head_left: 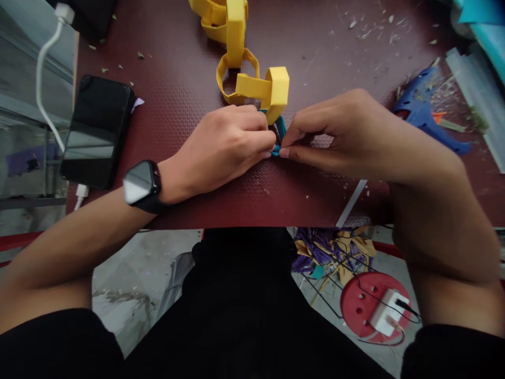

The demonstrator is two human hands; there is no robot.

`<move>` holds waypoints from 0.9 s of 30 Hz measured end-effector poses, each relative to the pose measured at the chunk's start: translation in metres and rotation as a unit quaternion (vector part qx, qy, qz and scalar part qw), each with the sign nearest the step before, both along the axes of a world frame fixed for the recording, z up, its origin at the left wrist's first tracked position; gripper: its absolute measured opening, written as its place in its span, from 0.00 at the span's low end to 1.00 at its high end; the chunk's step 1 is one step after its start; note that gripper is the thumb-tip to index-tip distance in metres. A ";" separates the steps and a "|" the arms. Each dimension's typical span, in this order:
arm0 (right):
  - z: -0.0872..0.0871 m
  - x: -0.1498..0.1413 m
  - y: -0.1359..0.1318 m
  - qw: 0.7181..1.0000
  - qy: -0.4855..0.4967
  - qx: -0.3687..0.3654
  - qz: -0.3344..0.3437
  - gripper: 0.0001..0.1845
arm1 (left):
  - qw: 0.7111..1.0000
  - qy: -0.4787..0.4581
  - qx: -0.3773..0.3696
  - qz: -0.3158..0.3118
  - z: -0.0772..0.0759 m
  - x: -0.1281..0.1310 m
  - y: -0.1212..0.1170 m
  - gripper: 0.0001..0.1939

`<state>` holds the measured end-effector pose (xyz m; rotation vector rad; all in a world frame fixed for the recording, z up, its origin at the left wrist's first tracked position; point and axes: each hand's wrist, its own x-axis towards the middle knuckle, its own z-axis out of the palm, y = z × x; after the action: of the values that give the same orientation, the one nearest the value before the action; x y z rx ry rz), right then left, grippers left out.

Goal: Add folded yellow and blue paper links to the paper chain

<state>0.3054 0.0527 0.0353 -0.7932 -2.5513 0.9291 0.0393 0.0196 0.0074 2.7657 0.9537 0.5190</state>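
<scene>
A teal strip (281, 128) bends into a loop through the last link of a yellow paper chain (279, 87). My left hand (232, 139) is closed on the strip's left side, its fingertips partly hidden behind the knuckles. From the right, my right hand (335, 131) pinches the teal strip between thumb and forefinger, close to the left fingertips. The yellow chain runs away from me toward the far edge of the view, its links resting on the dark red table (169, 95).
A black phone (98, 131) lies at the left with a white cable (41, 79) nearby. On the right are a blue glue gun (422, 108) and translucent sticks (479, 100). A white strip (351, 203) crosses the near edge. Below sits a red cable reel (355, 305).
</scene>
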 end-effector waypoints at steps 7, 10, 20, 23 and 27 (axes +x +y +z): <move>-0.004 -0.001 0.004 1.000 -0.019 -0.008 -0.007 0.07 | 0.999 0.012 0.033 -0.001 -0.002 0.002 0.002 0.18; -0.005 -0.002 0.002 1.000 -0.020 0.013 0.005 0.07 | 1.000 -0.018 -0.002 0.020 -0.001 0.004 0.000 0.09; 0.002 -0.001 -0.008 0.998 -0.036 0.041 -0.023 0.06 | 0.995 -0.070 -0.056 0.052 -0.004 0.010 -0.003 0.03; -0.001 -0.004 -0.007 0.998 -0.027 0.050 0.003 0.07 | 0.993 -0.095 -0.055 0.048 -0.007 0.009 -0.002 0.03; -0.005 -0.010 -0.007 0.997 -0.050 0.061 0.015 0.10 | 0.991 -0.114 -0.065 0.039 -0.006 0.005 -0.001 0.04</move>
<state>0.2958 0.0457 0.0304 -0.7864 -2.6821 0.7518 0.0439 0.0181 0.0017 2.4964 1.0052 0.7393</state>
